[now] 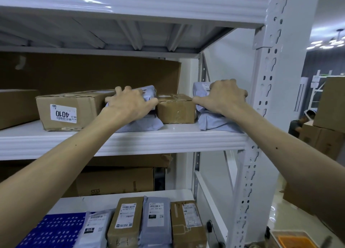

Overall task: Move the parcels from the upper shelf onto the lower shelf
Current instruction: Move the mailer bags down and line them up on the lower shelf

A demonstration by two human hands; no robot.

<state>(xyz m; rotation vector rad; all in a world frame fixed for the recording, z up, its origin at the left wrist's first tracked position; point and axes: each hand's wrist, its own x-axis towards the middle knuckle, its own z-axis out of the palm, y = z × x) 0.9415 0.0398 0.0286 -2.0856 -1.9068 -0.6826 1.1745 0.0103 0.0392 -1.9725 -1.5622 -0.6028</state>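
Note:
On the upper shelf (168, 141) my left hand (130, 103) grips a grey poly-bag parcel (143, 123) that lies between a long cardboard box (74, 109) labelled 4010 and a small brown box (176, 108). My right hand (224, 96) grips a second grey poly-bag parcel (214, 120) at the shelf's right end, beside the upright post. Both parcels rest on the shelf. The lower shelf (89, 201) holds a row of parcels: a blue dotted bag (56, 231), grey bags (155, 223) and brown boxes (127, 221).
The white perforated post (261, 117) stands right of my right hand. Large cardboard sheets line the back of both shelves. Stacked cartons (326, 117) and a person stand at the far right. An orange tray (296, 240) sits at the bottom right.

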